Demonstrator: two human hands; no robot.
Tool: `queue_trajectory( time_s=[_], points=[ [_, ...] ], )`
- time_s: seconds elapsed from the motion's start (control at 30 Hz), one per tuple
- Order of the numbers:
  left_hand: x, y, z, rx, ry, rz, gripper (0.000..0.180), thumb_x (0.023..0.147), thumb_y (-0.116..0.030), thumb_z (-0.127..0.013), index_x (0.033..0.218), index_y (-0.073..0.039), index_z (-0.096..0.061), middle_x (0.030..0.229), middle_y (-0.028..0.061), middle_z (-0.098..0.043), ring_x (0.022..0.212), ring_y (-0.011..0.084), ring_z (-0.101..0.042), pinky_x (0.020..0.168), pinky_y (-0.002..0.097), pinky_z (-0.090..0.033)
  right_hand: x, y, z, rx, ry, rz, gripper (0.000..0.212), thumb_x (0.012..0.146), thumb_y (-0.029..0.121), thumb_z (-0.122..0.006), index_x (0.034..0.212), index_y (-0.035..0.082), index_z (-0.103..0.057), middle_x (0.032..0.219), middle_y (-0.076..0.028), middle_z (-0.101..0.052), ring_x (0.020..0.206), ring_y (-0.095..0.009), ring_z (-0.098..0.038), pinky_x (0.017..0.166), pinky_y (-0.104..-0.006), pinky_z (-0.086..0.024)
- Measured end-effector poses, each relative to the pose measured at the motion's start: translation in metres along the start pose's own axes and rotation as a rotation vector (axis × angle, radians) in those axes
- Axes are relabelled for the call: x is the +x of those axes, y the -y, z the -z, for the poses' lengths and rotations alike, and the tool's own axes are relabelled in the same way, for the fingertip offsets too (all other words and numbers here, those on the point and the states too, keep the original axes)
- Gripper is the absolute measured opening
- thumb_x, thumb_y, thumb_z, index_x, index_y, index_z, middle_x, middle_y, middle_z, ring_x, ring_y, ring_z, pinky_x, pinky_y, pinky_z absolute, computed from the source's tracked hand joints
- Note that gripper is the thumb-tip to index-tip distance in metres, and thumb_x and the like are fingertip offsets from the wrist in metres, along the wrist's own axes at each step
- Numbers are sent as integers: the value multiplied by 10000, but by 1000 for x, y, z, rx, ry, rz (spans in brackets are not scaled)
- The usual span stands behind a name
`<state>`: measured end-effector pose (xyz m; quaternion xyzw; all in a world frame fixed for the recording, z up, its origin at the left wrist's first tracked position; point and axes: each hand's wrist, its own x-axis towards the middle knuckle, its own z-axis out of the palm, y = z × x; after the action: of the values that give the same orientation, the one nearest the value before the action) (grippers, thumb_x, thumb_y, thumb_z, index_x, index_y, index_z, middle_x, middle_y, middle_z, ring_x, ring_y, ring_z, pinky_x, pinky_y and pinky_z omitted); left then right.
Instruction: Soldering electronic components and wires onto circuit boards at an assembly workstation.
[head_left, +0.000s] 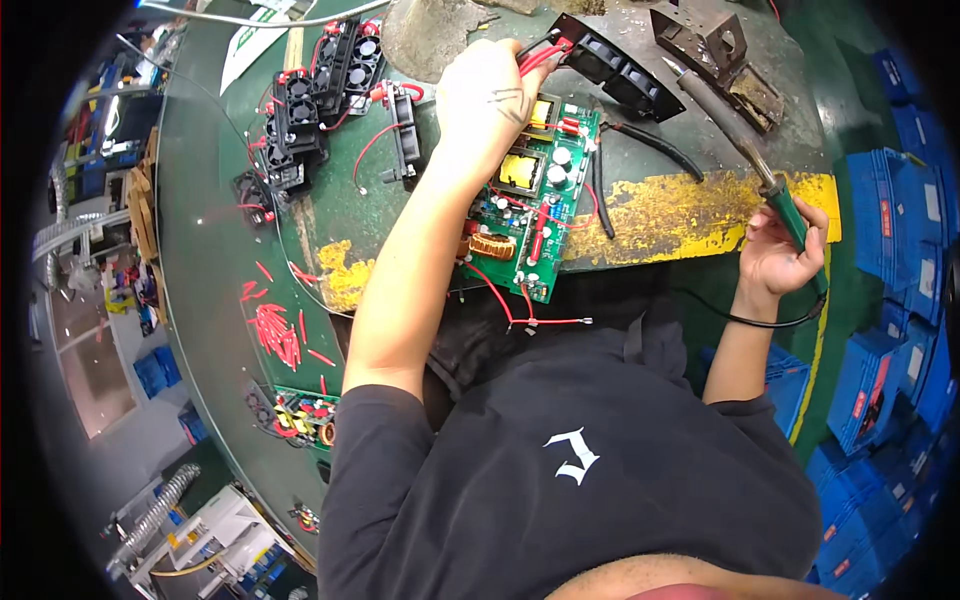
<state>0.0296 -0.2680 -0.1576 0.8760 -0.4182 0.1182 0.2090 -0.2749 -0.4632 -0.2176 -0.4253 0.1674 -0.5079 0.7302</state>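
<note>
Left hand clasping thick red and black wires, right hand gripping a soldering iron, with a circuit board between them.

The left hand (488,100) has its fingers closed around the thick red and black wires (540,60) beside a black panel with rectangular openings (622,70). Just below that hand, the long green circuit board with yellow transformers (557,205) lies on the worn green surface with a flaking yellow edge (690,225), its near end jutting past the rim. The right hand (775,262) has its fingers wrapped around the handle of a green-handled metal soldering iron (722,115), whose tip points away beside a rusty metal holder (700,40). Left of the forearm are black fan modules (298,110) and a pile of thin red tubes (275,335).
</note>
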Motion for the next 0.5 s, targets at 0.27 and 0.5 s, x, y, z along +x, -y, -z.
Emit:
queue_trajectory(
  time_s=[0.27,0.5],
  points=[
    [-8,-3,10,-90,-41,32,277,884,-310,-688,932,-36,-692,900,187,-682,871,402,-672,791,447,-535,2,4,1,97,-63,-96,404,972,399,-517,1116,39,-629,905,-220,-717,635,-300,-675,475,-342,-524],
    [-10,-1,8,-369,-155,-32,254,860,-253,-813,949,-51,-687,832,130,-637,744,310,-646,674,369,-521,10,31,-6,166,-104,-181,380,1013,361,-470,1139,48,-645,992,-265,-720,646,-266,-652,471,-307,-491]
  ],
)
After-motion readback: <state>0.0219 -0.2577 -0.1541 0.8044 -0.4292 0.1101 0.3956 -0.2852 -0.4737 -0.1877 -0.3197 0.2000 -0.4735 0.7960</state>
